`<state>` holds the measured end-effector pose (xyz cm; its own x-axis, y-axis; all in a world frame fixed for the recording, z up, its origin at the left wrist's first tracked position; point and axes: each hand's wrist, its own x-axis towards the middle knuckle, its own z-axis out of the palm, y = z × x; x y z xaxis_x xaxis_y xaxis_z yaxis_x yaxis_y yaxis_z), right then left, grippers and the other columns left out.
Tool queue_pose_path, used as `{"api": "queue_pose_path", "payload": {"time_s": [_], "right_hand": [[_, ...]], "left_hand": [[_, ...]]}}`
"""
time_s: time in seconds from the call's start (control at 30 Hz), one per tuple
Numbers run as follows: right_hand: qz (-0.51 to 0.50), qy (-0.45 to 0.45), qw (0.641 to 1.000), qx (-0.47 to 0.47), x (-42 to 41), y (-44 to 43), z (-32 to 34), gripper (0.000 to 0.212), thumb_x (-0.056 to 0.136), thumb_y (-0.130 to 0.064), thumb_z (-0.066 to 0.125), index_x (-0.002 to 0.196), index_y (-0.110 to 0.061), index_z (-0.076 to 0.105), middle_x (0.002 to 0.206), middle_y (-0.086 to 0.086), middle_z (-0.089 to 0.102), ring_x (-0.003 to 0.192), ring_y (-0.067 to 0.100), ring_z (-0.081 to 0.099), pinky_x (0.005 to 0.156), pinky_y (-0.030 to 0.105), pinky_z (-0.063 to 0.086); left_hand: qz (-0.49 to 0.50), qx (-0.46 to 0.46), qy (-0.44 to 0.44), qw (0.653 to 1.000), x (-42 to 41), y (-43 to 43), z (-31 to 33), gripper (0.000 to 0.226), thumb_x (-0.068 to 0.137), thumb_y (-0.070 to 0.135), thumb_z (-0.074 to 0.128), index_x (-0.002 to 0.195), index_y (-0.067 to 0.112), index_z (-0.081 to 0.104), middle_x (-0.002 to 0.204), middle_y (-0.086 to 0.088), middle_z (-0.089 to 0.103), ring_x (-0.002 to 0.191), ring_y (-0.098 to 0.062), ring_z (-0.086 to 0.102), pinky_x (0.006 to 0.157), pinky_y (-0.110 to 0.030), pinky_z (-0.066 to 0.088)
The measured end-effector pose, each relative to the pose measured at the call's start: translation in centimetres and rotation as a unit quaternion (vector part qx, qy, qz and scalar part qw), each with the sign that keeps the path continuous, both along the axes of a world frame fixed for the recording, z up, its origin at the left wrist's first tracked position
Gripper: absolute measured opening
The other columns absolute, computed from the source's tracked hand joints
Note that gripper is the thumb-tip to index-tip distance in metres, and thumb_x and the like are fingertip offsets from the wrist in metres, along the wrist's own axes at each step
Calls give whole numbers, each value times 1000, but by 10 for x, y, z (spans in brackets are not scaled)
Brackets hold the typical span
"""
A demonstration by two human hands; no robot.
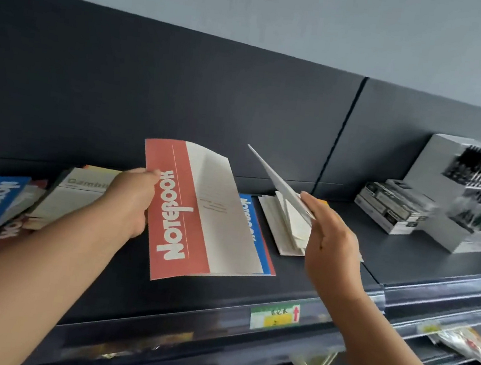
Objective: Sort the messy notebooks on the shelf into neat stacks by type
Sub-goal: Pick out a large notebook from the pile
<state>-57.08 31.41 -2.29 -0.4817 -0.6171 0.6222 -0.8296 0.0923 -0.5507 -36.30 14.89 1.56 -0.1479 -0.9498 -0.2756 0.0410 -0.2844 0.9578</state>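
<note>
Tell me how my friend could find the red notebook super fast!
Find the long dark shelf. Over its middle, the left hand grips the red notebook, lifted up. It has a red band with big white "Notebook" letters beside a cream half, while the blue notebook lies flat under it and the white notebook in the right hand is plain.

Your 3 o'clock: white pen display boxes [434, 175], flat packs [391, 204] stacked just beside them. Price tag [275, 316] at 6 o'clock; bagged goods [462, 340] at 4 o'clock.
</note>
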Motion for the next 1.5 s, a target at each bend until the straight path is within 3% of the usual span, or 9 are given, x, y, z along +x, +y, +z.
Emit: {"api": "queue_pose_path", "payload": {"time_s": [0.13,0.53,0.8,0.9,0.97,1.1,1.3,1.4,1.5], "right_hand": [[-18,3,1000,7,-46,3,-1,47,94,6,42,130,-18,60,123,-1,64,111,14,58,87,3,32],[-2,80,985,150,-163,-15,-37,55,88,8,43,135,-18,56,143,-1,52,126,25,51,94,27,41],[152,233,840,465,-162,-33,-44,32,93,-45,11,110,-41,37,111,5,49,115,32,48,92,40,42],[153,23,934,321,-154,-31,-34,40,99,-49,32,120,-29,59,121,-5,59,120,20,49,100,36,38],[196,-176,934,241,-134,-29,-20,26,99,-45,41,104,-31,62,106,-13,63,104,14,57,94,34,44],[287,-623,702,190,-96,-38,3,33,96,-43,51,108,-15,64,101,7,75,94,26,71,87,40,56],[260,-663,686,149,-102,-51,16,11,97,-13,56,108,-10,57,84,7,77,68,14,73,48,23,53],[285,-610,711,205,-117,-56,19,11,96,-12,55,107,-13,58,86,6,76,68,14,72,56,26,53],[288,-534,748,269,-124,-66,20,9,97,-15,55,103,-14,60,97,10,76,84,20,70,77,33,53]], "left_hand": [[37,10,13,999,-33,3,-2,17,99,28,50,105,16,61,92,-6,67,82,-26,65,73,-41,54],[138,-24,34,990,-114,22,-7,15,99,28,49,105,18,58,89,-1,65,79,-19,64,60,-32,50],[200,-22,64,977,-119,25,-8,12,98,28,51,100,19,59,92,-1,68,83,-19,67,74,-37,56],[214,-22,119,969,-121,32,-7,11,97,22,50,99,18,61,88,0,70,78,-18,69,67,-35,57],[200,-28,165,966,-123,39,-6,14,98,17,47,100,17,61,87,-1,70,76,-16,69,63,-33,56],[129,-49,199,970,-126,61,-1,20,96,9,44,105,13,61,94,-6,71,85,-20,71,70,-34,56],[115,-50,222,967,-89,76,11,39,95,44,47,111,12,64,103,-7,74,96,-24,71,83,-41,53],[98,15,194,976,-56,75,21,63,89,65,40,101,10,67,95,-7,75,87,-23,71,79,-39,52],[25,35,27,999,-46,79,15,31,95,39,51,109,17,68,90,-6,75,80,-23,69,68,-38,49]]}}
